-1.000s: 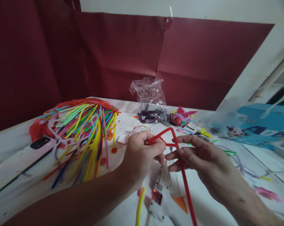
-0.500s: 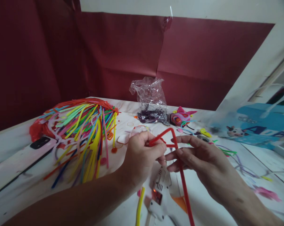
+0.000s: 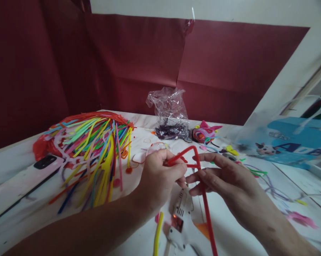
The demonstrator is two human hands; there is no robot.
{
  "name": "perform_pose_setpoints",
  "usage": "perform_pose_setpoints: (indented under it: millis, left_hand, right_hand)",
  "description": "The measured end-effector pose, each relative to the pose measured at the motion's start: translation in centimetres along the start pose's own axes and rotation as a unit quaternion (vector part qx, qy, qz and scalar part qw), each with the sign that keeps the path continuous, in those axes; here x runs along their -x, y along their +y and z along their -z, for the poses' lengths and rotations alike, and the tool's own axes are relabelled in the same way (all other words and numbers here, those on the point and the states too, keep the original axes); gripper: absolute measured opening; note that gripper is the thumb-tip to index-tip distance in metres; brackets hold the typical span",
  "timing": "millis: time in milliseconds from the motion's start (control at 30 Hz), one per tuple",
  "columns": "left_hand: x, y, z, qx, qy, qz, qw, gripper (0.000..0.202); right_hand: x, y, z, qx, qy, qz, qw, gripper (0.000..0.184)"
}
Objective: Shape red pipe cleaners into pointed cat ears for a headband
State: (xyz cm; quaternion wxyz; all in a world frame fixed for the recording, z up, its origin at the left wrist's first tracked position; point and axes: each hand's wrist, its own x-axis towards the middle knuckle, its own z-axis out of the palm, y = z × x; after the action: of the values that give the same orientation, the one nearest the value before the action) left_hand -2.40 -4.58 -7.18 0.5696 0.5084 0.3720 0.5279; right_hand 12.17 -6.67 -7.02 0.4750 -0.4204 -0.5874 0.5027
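A red pipe cleaner [image 3: 206, 209] is bent into a triangle at its top end, with a long tail running down toward the lower edge. My left hand [image 3: 159, 177] is closed on the triangle's left corner. My right hand [image 3: 224, 181] pinches the stem just below the triangle, its other fingers stretched out. Both hands hover above a white hot glue gun [image 3: 182, 222] that lies on the white table [image 3: 19, 185].
A heap of coloured pipe cleaners [image 3: 95, 149] lies at left beside a white phone [image 3: 44, 161]. A clear plastic bag [image 3: 169, 115] and a pink unicorn figure [image 3: 204, 132] stand behind. A blue bag [image 3: 288, 142] lies at right. A yellow pipe cleaner [image 3: 157, 233] lies near the glue gun.
The red pipe cleaner's long tail has swung slightly to the left. Both hands have stayed almost where they were.
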Motion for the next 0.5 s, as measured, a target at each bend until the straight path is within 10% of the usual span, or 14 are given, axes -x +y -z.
perform_pose_setpoints:
  millis: [500]
  left_hand:
    - [0.35,0.37,-0.24,-0.074,0.023,-0.03,0.997,0.011]
  right_hand:
    - [0.3,0.07,-0.19,0.035,0.021,0.023,0.999,0.029]
